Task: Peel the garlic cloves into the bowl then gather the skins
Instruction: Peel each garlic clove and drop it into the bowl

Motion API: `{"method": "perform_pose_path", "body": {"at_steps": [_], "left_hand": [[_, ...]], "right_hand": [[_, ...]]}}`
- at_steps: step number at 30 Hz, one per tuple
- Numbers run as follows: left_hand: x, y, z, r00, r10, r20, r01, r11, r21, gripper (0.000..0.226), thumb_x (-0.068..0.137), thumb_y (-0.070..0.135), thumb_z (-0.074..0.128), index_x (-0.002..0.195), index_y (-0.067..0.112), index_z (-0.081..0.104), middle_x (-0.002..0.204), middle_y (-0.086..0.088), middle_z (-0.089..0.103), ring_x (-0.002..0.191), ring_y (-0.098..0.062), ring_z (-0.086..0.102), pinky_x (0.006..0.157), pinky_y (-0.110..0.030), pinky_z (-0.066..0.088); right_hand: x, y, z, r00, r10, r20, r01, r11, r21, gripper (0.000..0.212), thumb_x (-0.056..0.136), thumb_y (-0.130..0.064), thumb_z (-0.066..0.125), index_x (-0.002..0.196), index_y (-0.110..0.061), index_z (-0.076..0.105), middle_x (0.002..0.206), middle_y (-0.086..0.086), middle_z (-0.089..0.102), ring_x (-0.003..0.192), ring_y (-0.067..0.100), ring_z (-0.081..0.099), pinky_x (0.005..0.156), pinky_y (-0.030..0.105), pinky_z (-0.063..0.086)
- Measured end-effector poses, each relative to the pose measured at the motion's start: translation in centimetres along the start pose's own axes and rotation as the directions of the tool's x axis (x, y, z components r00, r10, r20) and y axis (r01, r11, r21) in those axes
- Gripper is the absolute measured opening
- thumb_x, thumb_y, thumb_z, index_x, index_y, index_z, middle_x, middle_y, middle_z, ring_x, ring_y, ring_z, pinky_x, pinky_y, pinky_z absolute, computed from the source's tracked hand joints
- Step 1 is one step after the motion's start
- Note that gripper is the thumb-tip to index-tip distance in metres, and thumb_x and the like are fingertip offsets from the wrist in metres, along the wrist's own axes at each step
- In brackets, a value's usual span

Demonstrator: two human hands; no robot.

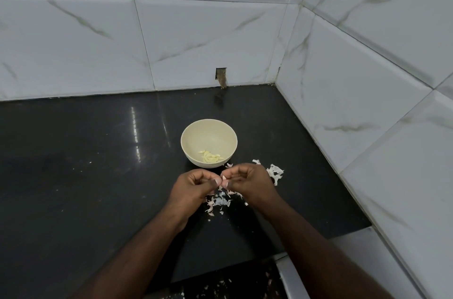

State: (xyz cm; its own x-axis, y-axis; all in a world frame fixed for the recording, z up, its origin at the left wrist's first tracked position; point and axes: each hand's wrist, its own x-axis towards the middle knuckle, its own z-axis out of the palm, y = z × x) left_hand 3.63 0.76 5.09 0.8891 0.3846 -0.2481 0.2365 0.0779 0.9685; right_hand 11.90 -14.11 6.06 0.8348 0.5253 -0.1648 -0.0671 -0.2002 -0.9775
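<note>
A cream bowl (196, 132) stands on the black counter (85, 151), with several peeled garlic cloves (211, 156) at its bottom. Just in front of it, my left hand (193, 188) and my right hand (250, 183) meet above the counter. Both pinch one small garlic clove (223, 178) between thumbs and fingertips; most of the clove is hidden by the fingers. Loose garlic skins (220, 202) lie scattered on the counter under my hands. A larger clump of skins (275, 172) lies to the right of my right hand.
White marble-look tiled walls (367, 78) close the counter at the back and right. A small hole in the wall (221, 75) sits behind the bowl. The counter's front edge (220, 271) has more skins on the floor below.
</note>
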Motion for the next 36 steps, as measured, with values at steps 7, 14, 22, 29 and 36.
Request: {"method": "perform_pose_path", "body": {"at_steps": [7,14,22,29,36], "left_hand": [[-0.1,0.2,-0.2,1.0,-0.002,0.021,0.002,1.0,0.003,0.005,0.086,0.014,0.075,0.083,0.01,0.077,0.065,-0.002,0.064,0.056,-0.004,0.053,0.052,-0.017,0.042],[0.0,0.2,-0.2,0.997,-0.057,0.048,0.06,0.997,-0.053,0.006,0.087,0.015,0.074,0.084,0.01,0.077,0.067,-0.006,0.064,0.058,-0.005,0.054,0.052,-0.017,0.041],[0.4,0.1,-0.2,0.993,-0.107,0.045,0.113,0.983,-0.142,0.007,0.088,0.014,0.073,0.087,0.008,0.076,0.07,-0.008,0.065,0.062,-0.01,0.055,0.053,-0.019,0.041],[0.7,0.0,-0.3,0.994,-0.107,0.036,0.111,0.979,-0.169,0.006,0.089,0.011,0.072,0.089,0.006,0.075,0.075,-0.011,0.066,0.062,-0.01,0.054,0.052,-0.019,0.04],[0.4,0.2,-0.2,0.997,-0.072,0.017,0.073,0.987,-0.144,0.006,0.084,0.011,0.077,0.09,0.009,0.075,0.075,-0.004,0.071,0.061,-0.005,0.059,0.053,-0.02,0.041]], "right_hand": [[0.2,0.0,0.3,1.0,-0.01,0.0,0.01,0.997,-0.081,0.013,0.077,0.002,0.081,0.082,-0.009,0.075,0.077,0.007,0.076,0.071,0.015,0.072,0.073,0.031,0.06],[0.3,-0.1,0.3,1.0,-0.027,-0.002,0.027,0.991,-0.129,0.02,0.077,0.001,0.081,0.075,-0.017,0.073,0.072,0.004,0.075,0.07,0.016,0.071,0.071,0.034,0.059],[0.1,-0.4,0.7,0.999,-0.05,0.008,0.05,0.998,-0.026,0.013,0.082,-0.001,0.079,0.088,-0.012,0.077,0.081,0.005,0.077,0.076,0.013,0.073,0.073,0.024,0.057],[0.6,0.2,1.1,0.999,-0.035,-0.03,0.033,0.996,-0.079,0.026,0.081,0.001,0.078,0.098,-0.018,0.076,0.088,0.004,0.077,0.083,0.014,0.073,0.08,0.028,0.058],[0.5,-0.5,0.8,0.99,-0.14,-0.027,0.115,0.897,-0.427,0.02,0.083,-0.014,0.078,0.097,-0.024,0.068,0.08,-0.009,0.073,0.076,0.0,0.068,0.073,0.018,0.054]]}}
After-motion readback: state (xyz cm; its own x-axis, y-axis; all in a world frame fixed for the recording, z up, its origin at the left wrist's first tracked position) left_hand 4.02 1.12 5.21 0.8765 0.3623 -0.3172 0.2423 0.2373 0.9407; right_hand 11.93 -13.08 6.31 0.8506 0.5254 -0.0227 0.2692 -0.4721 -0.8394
